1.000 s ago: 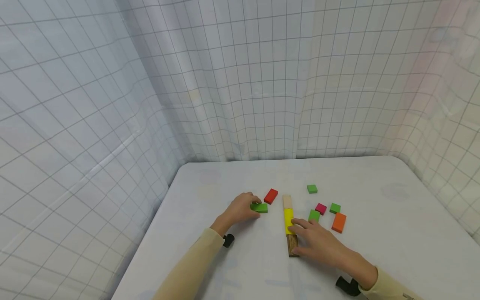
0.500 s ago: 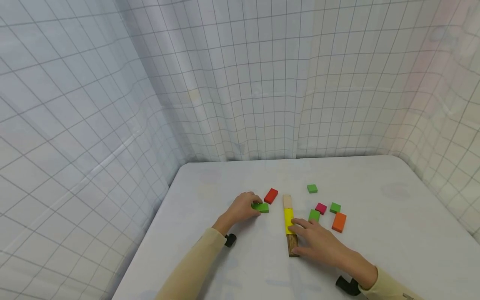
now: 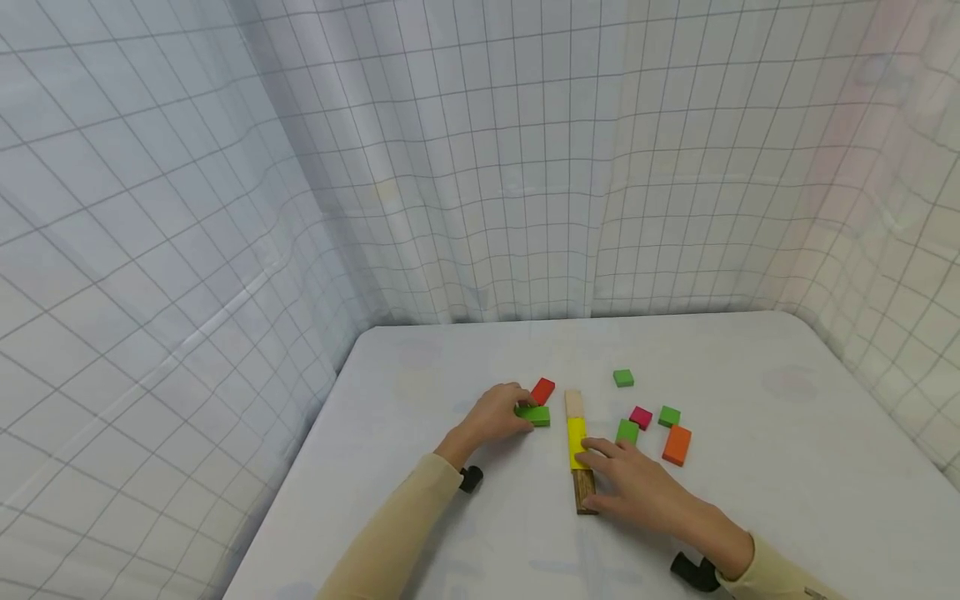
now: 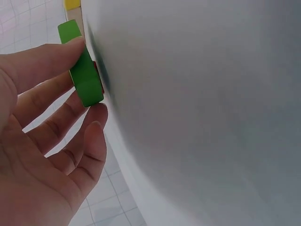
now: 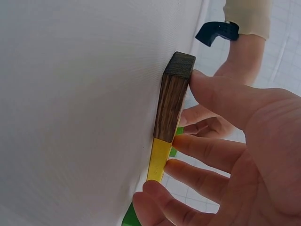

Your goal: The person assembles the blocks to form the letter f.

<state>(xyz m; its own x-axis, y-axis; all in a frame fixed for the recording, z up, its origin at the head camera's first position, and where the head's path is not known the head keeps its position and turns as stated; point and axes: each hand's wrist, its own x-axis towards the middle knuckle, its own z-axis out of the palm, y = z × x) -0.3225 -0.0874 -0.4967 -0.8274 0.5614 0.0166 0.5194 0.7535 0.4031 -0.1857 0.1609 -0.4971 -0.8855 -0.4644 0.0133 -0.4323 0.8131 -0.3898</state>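
In the head view, my left hand (image 3: pixel 489 419) pinches a green block (image 3: pixel 537 417) between thumb and fingers, low over the white table. The left wrist view shows the thumb on the near face of this green block (image 4: pixel 84 77), with fingers behind it. Right of it lies a straight row: a pale wooden block (image 3: pixel 573 403), a yellow block (image 3: pixel 576 442) and a dark brown block (image 3: pixel 584 492), end to end. My right hand (image 3: pixel 645 493) rests along the row's right side. Its thumb touches the brown block (image 5: pixel 169 106) and its extended fingers touch the yellow block (image 5: pixel 159 160).
A red block (image 3: pixel 543 390) lies just behind the left hand. Beyond the right hand are a green block (image 3: pixel 627 431), a pink block (image 3: pixel 641 417), an orange block (image 3: pixel 677 445) and two small green ones. Gridded white curtains (image 3: pixel 525 167) surround the table.
My left hand has moved a little to the right with the green block, closer to the row. The right hand and the row have stayed in place.
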